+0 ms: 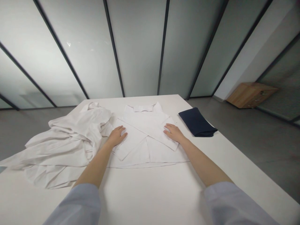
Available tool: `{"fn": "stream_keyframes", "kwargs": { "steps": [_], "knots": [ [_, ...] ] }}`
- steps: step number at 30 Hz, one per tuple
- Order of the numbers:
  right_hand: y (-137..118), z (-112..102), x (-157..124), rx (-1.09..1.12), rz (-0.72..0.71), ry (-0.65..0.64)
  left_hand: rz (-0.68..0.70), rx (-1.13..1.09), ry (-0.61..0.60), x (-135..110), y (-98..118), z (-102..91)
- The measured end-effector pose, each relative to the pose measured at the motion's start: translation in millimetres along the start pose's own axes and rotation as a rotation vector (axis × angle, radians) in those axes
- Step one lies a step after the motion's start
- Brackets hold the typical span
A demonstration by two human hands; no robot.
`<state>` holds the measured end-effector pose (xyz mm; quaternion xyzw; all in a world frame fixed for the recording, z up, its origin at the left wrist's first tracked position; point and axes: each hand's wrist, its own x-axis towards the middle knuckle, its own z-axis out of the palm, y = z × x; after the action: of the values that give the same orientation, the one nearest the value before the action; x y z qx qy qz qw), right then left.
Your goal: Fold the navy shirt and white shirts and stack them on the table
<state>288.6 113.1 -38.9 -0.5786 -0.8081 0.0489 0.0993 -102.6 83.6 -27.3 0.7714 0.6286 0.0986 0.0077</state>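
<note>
White shirt (146,147) lies folded on the table (145,195) straight ahead, under both hands, collar (140,108) far and hem (147,165) near, its long axis running away from the person. Fingers (121,132) of the left hand (116,136) lie flat, slightly spread, on one sleeve (130,142); the right hand (173,132) rests likewise on the other sleeve (161,131). Neither pinches. A crumpled white garment (63,147) lies left, folded navy cloth (197,122) right.

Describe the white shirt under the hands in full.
The white shirt lies flat on the white table, its collar at the far end and its hem toward the person. The cloth looks like smooth cotton. Its long sleeves are folded inward, crossing in an X. The left hand and right hand rest on them.
</note>
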Motion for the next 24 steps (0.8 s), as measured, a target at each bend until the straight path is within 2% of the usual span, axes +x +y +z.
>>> {"fn": "stream_keyframes", "kwargs": {
  "steps": [5,12,16,20,24],
  "knots": [
    [-4.4,-1.1,-1.8,-0.027,0.075,0.022,-0.034,0.014,0.042,0.0,2.7,-0.1],
    [-6.8,-4.3,-4.0,-0.05,0.147,0.038,-0.164,0.084,0.097,-2.1,2.7,-1.5],
    [-9.8,-12.1,-5.8,-0.078,0.284,0.056,-0.253,0.122,0.132,-4.4,7.6,-8.5],
    [-11.9,-23.4,-9.8,-0.109,0.433,0.055,-0.419,0.103,0.067,-6.3,14.9,-23.7],
    [-8.6,-33.6,-19.7,-0.103,0.472,-0.028,-0.52,0.048,-0.097,-10.1,13.6,-39.4]
  ]
}}
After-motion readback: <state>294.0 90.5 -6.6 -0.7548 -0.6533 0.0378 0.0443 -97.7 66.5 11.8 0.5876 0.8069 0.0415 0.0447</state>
